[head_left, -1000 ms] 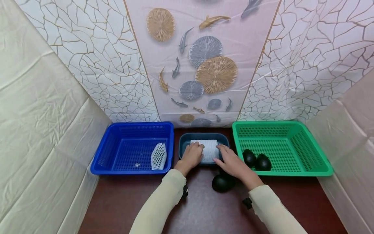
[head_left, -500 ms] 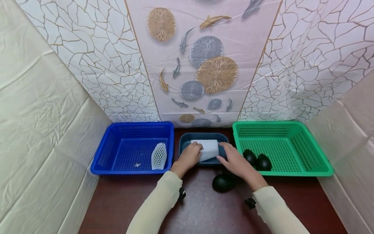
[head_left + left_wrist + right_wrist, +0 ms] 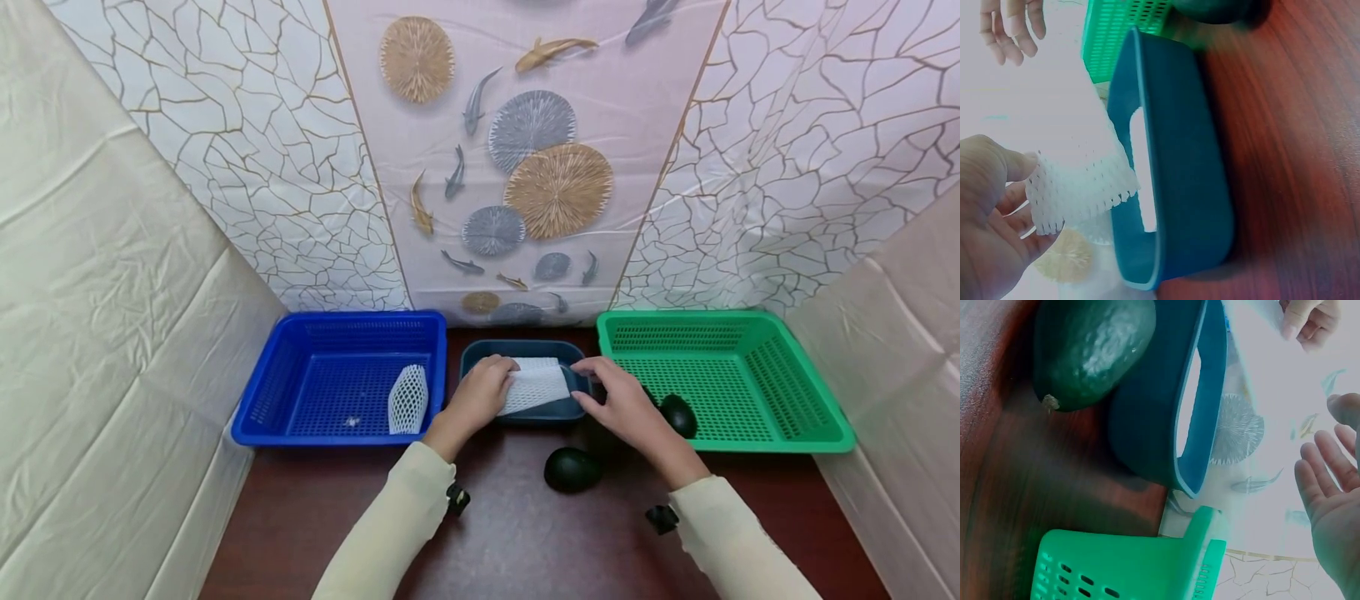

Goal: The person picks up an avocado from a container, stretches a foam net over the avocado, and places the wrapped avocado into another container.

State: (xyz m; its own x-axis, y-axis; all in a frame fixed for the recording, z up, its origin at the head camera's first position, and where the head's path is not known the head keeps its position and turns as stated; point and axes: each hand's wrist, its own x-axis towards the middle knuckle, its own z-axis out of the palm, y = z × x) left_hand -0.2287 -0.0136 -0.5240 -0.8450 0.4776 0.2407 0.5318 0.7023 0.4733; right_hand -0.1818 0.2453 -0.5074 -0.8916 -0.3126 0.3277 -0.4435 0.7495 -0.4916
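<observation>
My left hand (image 3: 480,393) pinches a white foam fruit net (image 3: 538,392) by its left end, thumb on one side and fingers on the other. In the left wrist view the flattened foam net (image 3: 1079,187) stands over the rim of the dark teal tray (image 3: 1188,162). More white foam (image 3: 1141,169) lies inside that tray. My right hand (image 3: 618,402), fingers spread and holding nothing, is just right of the net's free end. The right wrist view shows its palm (image 3: 1341,500) bare. A dark green avocado (image 3: 572,470) lies on the table in front of the tray.
A blue basket (image 3: 337,442) at left holds another foam net (image 3: 408,402). The green basket (image 3: 757,446) at right holds dark avocados (image 3: 678,416), one partly behind my right hand. A patterned cloth wall (image 3: 517,275) rises close behind the tray.
My left hand has drawn back a little to the left with the foam net, which now slants. The right hand has moved off the net to the right, letting go of its end.
</observation>
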